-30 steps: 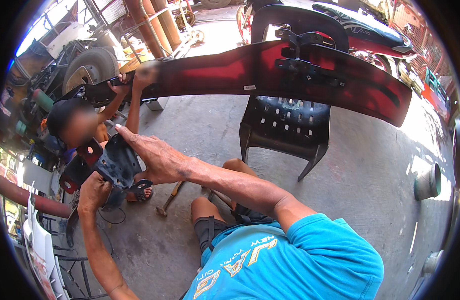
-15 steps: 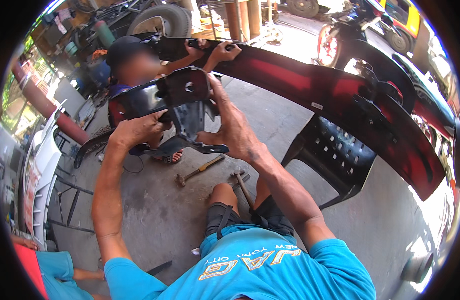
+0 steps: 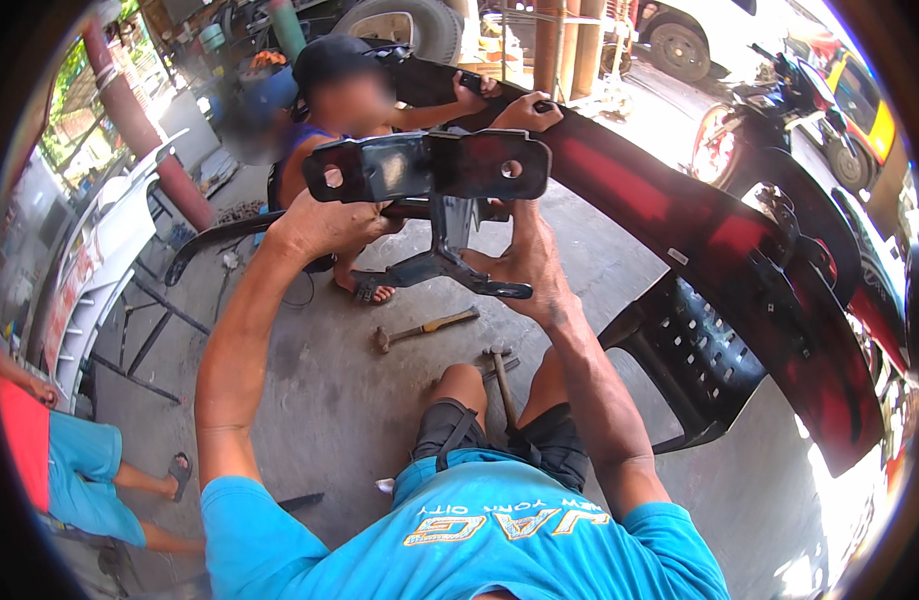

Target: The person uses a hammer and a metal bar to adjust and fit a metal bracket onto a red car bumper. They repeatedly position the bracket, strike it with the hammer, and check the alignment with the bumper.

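Note:
I hold up a black metal bracket with both hands, its wide plate with two round holes facing me. My left hand is closed round the left side, just under the plate. My right hand grips the right side, thumb toward the lower bent flange. The fingertips of both are partly hidden behind the metal. Just beyond, a person in a dark cap holds the end of a long dark-red and black bumper, which stretches away to the right.
Two hammers lie on the concrete floor: one in front of my knees, another between my legs. A black perforated chair stands at right under the bumper. A white bumper is at left, near a person in a red shirt.
The bracket has turned so its two-hole plate now sits level and faces me. My view has swung left, and the person in red shows more fully.

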{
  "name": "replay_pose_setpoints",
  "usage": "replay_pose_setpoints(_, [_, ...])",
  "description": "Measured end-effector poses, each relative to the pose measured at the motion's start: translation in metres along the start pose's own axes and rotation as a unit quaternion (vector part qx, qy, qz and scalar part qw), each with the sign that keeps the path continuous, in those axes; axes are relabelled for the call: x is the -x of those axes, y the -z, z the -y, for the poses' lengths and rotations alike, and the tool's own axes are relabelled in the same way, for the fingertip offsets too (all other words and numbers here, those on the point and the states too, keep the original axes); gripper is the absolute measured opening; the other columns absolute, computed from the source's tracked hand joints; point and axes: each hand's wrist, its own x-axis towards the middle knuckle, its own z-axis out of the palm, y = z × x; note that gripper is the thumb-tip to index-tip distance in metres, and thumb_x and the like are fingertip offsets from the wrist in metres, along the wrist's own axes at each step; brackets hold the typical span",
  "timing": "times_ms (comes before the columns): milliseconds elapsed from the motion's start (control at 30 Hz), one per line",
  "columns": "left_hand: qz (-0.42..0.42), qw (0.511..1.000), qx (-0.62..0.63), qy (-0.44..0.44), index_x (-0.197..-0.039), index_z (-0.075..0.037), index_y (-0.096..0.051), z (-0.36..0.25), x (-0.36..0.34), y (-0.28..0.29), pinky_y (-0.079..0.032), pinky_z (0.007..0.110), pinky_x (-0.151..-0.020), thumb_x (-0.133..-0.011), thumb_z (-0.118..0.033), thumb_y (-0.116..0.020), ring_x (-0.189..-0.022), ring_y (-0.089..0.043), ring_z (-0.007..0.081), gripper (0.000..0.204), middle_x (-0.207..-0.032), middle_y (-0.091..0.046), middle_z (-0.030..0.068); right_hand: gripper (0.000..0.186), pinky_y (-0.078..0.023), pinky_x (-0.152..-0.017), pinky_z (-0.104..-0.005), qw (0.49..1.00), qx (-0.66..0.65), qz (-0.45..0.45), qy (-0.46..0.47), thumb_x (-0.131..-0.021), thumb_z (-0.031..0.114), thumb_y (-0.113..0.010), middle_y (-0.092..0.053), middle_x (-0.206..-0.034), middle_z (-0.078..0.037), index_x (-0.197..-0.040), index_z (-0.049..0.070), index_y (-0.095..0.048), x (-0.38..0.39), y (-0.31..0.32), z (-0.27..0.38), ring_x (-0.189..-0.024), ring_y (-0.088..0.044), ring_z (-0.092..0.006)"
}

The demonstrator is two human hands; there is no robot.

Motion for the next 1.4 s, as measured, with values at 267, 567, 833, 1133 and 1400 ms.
replay_pose_setpoints(267, [-0.252,0.948,-0.103,-0.163,-0.092,-0.016,-0.072,0.03,0.011,-0.045,-0.053,0.039,-0.062,-0.087,-0.031,-0.07,-0.072,-0.068,0.0215,0.016,-0.081,-0.068,0.0037,0.123,-0.04,-0.117,-0.0481,0.999,0.027,0.024,0.017,-0.066,0.0,-0.085,-0.042,-0.154,-0.028,-0.163,0.005,-0.01,0.003,-0.01,0.006,-0.143,-0.043,-0.0424])
replay_pose_setpoints(567, [-0.241,0.965,-0.071,-0.079,-0.086,-0.017,-0.073,0.011,0.028,-0.035,-0.054,0.037,-0.063,-0.087,-0.031,-0.071,-0.073,-0.069,0.0203,0.014,-0.079,-0.067,0.0007,0.116,-0.041,-0.115,-0.0471,0.999,0.017,0.033,0.012,-0.067,0.002,-0.083,-0.046,-0.15,-0.026,-0.161,0.004,-0.015,0.001,-0.017,0.007,-0.139,-0.047,-0.0384])
replay_pose_setpoints(833, [-0.205,0.966,-0.117,-0.104,-0.086,-0.02,-0.075,0.028,0.022,-0.057,-0.055,0.036,-0.065,-0.086,-0.03,-0.071,-0.077,-0.07,0.0191,0.011,-0.081,-0.069,-0.0016,0.111,-0.043,-0.111,-0.0458,0.999,0.01,0.041,-0.013,-0.068,0.002,-0.081,-0.046,-0.149,-0.024,-0.159,0.004,-0.018,0.001,-0.019,0.006,-0.136,-0.05,-0.0375])
replay_pose_setpoints(1133, [-0.174,0.98,-0.05,-0.085,-0.093,-0.019,-0.074,0.022,0.015,-0.055,-0.056,0.037,-0.069,-0.089,-0.033,-0.069,-0.08,-0.071,0.0191,0.015,-0.085,-0.072,-0.0007,0.122,-0.041,-0.116,-0.0453,0.999,-0.008,0.043,-0.013,-0.066,-0.001,-0.083,-0.038,-0.159,-0.024,-0.164,0.007,-0.01,0.004,-0.019,-0.008,-0.144,-0.043,-0.0376])
replay_pose_setpoints(1400, [-0.189,0.98,-0.043,-0.053,-0.089,-0.017,-0.074,-0.001,0.013,-0.035,-0.057,0.037,-0.068,-0.089,-0.029,-0.07,-0.081,-0.071,0.0199,0.012,-0.082,-0.07,-0.0005,0.122,-0.041,-0.116,-0.0462,1.0,-0.014,0.016,-0.005,-0.067,0.001,-0.084,-0.039,-0.157,-0.024,-0.164,0.007,-0.01,0.01,-0.014,-0.01,-0.145,-0.043,-0.0378])
